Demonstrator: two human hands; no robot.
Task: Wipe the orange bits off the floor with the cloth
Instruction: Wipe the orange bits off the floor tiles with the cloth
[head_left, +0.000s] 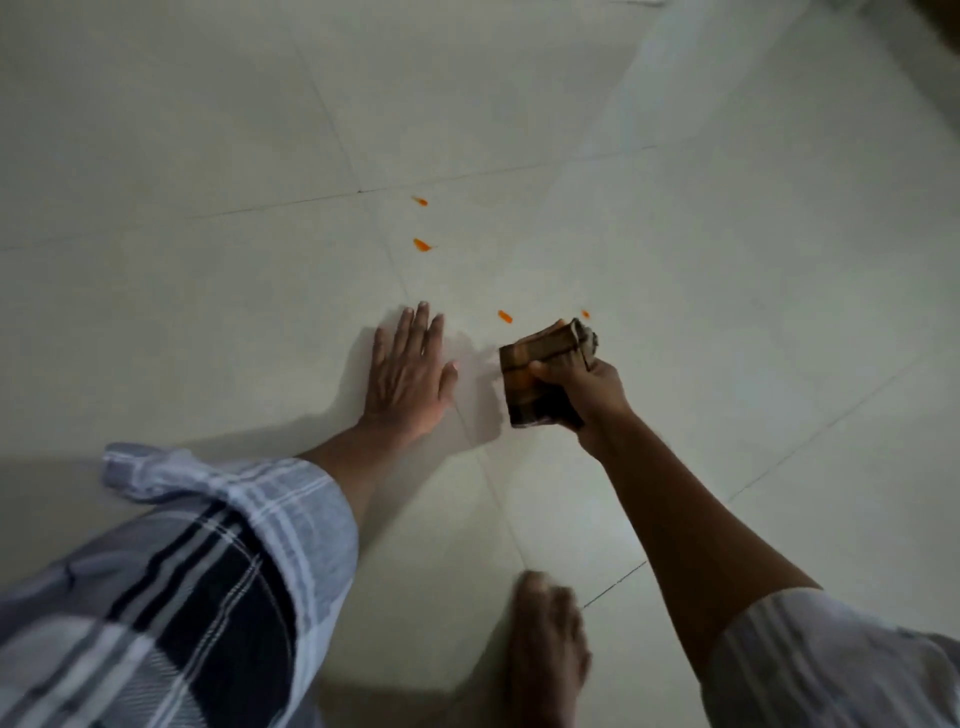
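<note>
Four orange bits (422, 245) show on the pale tiled floor (208, 156) in the head view, so the wiping looks barely begun or only partly done; all four remain to be cleared. The right hand (582, 387) grips a folded brown cloth (540, 379), fingers curled round it, held near the floor. Two bits lie just beyond the cloth, two farther off. The left hand (410, 371) rests flat on the floor, fingers straight, holding nothing.
</note>
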